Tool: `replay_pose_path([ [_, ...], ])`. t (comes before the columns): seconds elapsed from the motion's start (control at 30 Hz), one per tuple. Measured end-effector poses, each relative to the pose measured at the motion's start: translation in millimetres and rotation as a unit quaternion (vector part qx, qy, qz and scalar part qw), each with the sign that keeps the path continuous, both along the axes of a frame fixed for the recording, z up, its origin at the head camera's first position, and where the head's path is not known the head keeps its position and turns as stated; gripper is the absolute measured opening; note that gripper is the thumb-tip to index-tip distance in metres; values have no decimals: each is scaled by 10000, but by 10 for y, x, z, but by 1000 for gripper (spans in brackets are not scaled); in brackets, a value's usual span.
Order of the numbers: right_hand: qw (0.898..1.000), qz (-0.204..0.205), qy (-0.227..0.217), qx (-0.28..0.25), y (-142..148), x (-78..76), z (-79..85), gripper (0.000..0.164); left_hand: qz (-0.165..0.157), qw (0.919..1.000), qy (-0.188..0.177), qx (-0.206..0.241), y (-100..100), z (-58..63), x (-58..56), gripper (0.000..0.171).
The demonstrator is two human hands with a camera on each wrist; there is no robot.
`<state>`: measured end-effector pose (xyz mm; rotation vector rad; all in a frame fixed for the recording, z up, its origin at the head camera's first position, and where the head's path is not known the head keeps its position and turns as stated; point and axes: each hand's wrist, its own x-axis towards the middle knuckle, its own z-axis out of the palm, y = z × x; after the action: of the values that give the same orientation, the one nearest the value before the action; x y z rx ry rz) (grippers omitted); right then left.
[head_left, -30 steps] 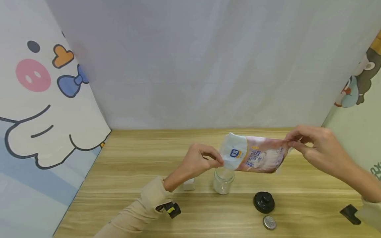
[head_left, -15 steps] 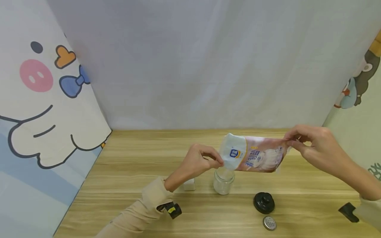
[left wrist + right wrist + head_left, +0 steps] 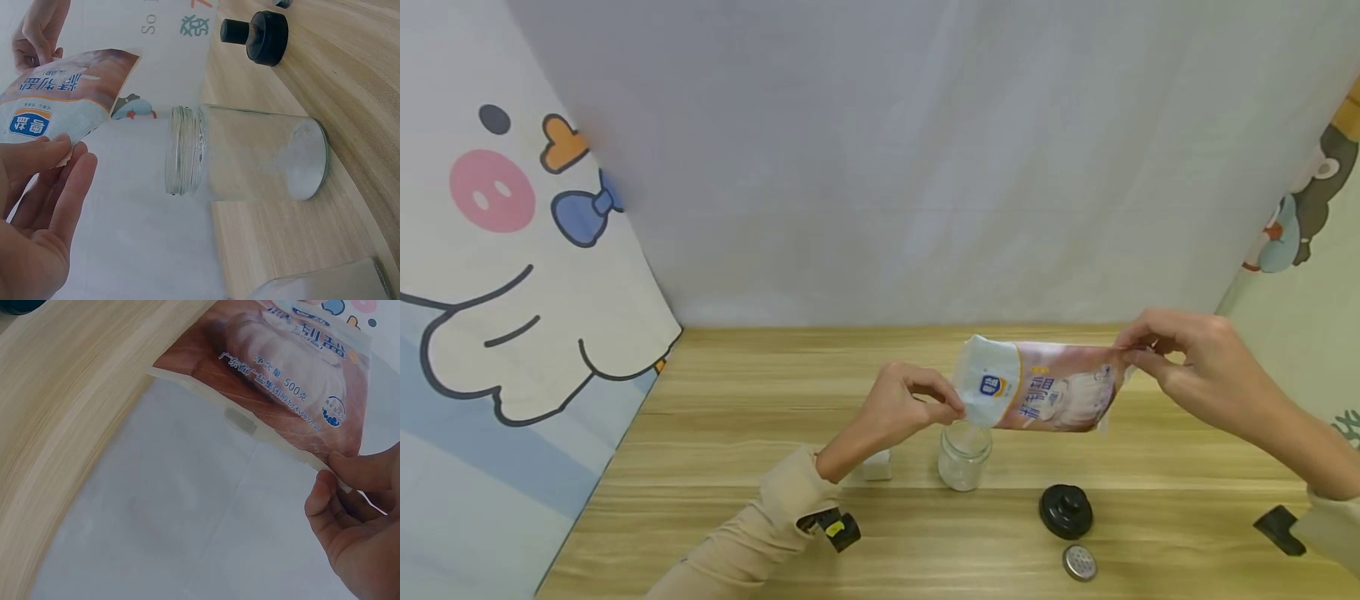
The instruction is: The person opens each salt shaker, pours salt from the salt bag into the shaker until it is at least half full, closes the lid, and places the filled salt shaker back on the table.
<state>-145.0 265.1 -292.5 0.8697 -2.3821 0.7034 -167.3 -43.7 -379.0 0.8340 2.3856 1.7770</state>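
Observation:
A pink and pale blue salt bag (image 3: 1048, 390) is held sideways in the air, its pale blue end over the mouth of a glass jar (image 3: 964, 458). My left hand (image 3: 910, 400) pinches the lower corner of that end between thumb and fingers. At the opposite end, my right hand (image 3: 1206, 367) pinches the bag's upper corner. In the left wrist view white salt (image 3: 307, 159) lies at the bottom of the upright jar. The right wrist view has the bag's sealed edge pinched between thumb and index finger.
On the wooden table (image 3: 737, 392), a black lid (image 3: 1066, 511) lies right of the jar, with a round perforated metal cap (image 3: 1079, 562) in front of it. A small white block-like object (image 3: 877, 465) stands left of the jar, partly behind my left wrist. A grey curtain hangs behind.
My right hand has risen very slightly with its end of the bag. The left hand stays over the jar in the same pinch.

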Motion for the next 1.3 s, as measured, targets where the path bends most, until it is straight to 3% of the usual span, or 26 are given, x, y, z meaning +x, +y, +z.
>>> replay_pose_path([
  [0.3,10000,-47,37,-32,4,-11,-21,34,51,9999,92,93,29,41,38,5],
  [0.63,10000,-64,35,-57,-1,-20,-36,34,11,9998,63,193,12,-50,-19,7],
  [1.3,9999,-103,11,-134,-21,-9,-7,33,-80,9994,-62,329,16,-59,-23,6],
])
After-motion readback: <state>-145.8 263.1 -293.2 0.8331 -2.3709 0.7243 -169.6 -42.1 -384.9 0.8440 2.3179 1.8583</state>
